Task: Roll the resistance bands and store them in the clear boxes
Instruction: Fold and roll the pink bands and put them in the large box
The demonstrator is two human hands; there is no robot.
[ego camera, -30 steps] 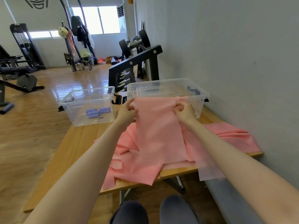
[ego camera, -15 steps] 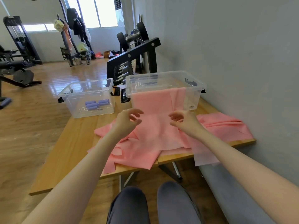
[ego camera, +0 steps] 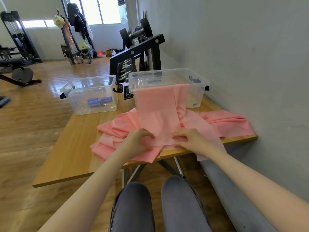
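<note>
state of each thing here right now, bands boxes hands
pink band: unrolled, far end draped over the right box rim, near end at the table edge
pink band pile: loose, crumpled on the table
left clear box: open, holds rolled purple bands
right clear box: open, no lid
left hand: fingers curled on the band's near edge
right hand: pinching the same edge

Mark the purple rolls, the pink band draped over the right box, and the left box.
purple rolls (ego camera: pixel 99 101), head view, middle roll's side.
pink band (ego camera: pixel 158 111), head view, flat draped stretch.
left box (ego camera: pixel 73 101), head view, clear front wall.
</note>
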